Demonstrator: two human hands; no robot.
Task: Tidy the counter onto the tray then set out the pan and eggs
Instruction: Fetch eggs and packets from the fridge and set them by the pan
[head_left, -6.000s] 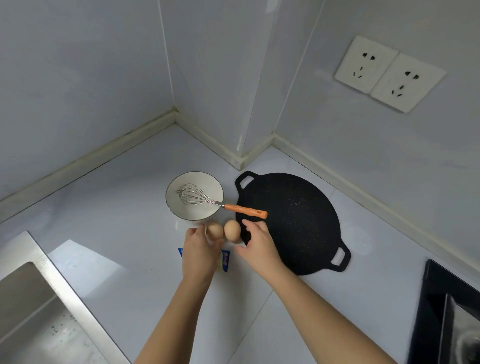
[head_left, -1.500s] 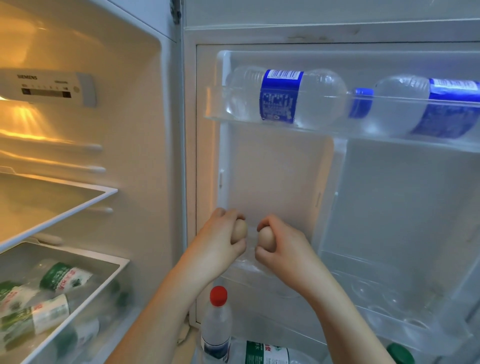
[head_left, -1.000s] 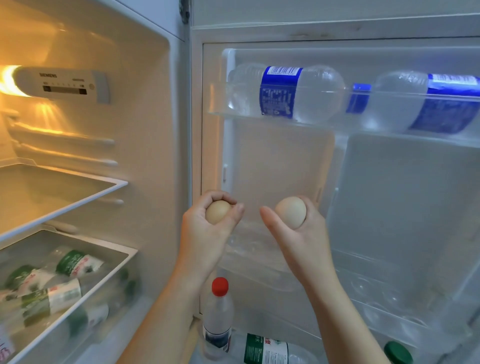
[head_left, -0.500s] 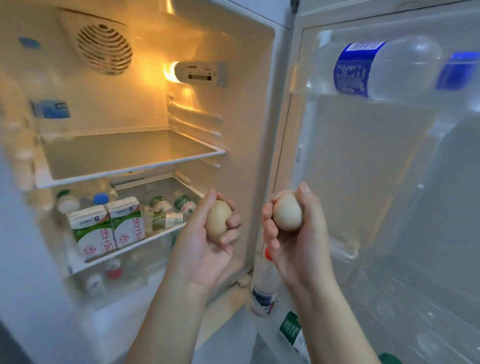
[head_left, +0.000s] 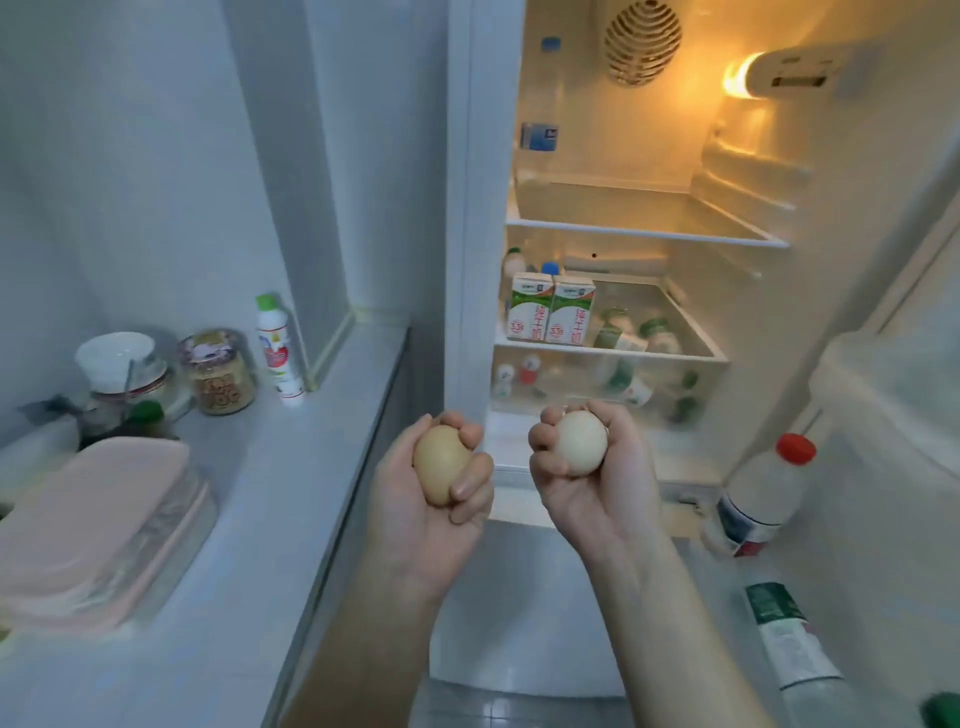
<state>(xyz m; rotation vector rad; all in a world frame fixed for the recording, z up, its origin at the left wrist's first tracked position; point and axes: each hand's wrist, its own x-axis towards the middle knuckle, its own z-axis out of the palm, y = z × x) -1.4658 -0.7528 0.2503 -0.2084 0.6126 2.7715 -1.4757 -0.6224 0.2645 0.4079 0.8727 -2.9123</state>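
My left hand (head_left: 423, 506) holds a brown egg (head_left: 440, 470), fingers curled round it, palm up. A paler egg (head_left: 581, 442) sits in my right hand (head_left: 597, 491), gripped the same way. Both hands hover side by side in front of the open fridge (head_left: 639, 234), just right of the counter's edge (head_left: 332, 467). The pan and the tray are out of sight.
On the counter at left stand a pink-lidded box (head_left: 88, 525), a jar (head_left: 221, 371), a white bottle with a green cap (head_left: 275, 348) and stacked bowls (head_left: 122, 366). Milk cartons (head_left: 550, 309) sit on a fridge shelf. The open fridge door (head_left: 883, 467) at right holds bottles (head_left: 763, 493).
My view has swung left from the fridge door to the fridge interior and counter. Both hands still hold their eggs and have drawn back, slightly lower in view.
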